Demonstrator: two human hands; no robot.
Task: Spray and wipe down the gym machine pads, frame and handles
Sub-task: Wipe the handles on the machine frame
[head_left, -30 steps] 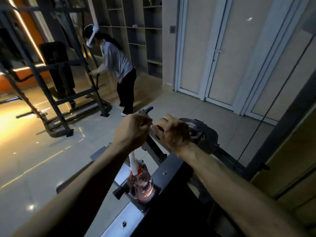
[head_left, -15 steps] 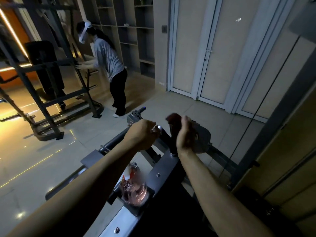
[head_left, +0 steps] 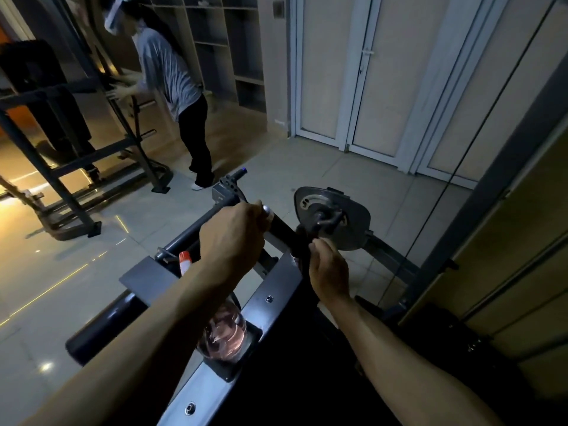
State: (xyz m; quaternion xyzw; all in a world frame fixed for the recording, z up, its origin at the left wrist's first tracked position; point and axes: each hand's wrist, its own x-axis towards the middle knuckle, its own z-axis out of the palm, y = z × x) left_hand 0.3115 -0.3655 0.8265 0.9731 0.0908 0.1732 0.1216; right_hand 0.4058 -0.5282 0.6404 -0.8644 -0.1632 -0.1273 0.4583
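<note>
Grip | left hand (head_left: 232, 238) curled round smooth tubular handle (head_left: 281, 230) | right hand (head_left: 329, 272) pinching dark crumpled cloth (head_left: 302, 253)

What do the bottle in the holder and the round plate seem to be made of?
Bottle: likely clear plastic, glossy; highlights and a pink tint show through. Round plate: probably metal, matte grey; thin rigid edge, curved cut slots.
</note>
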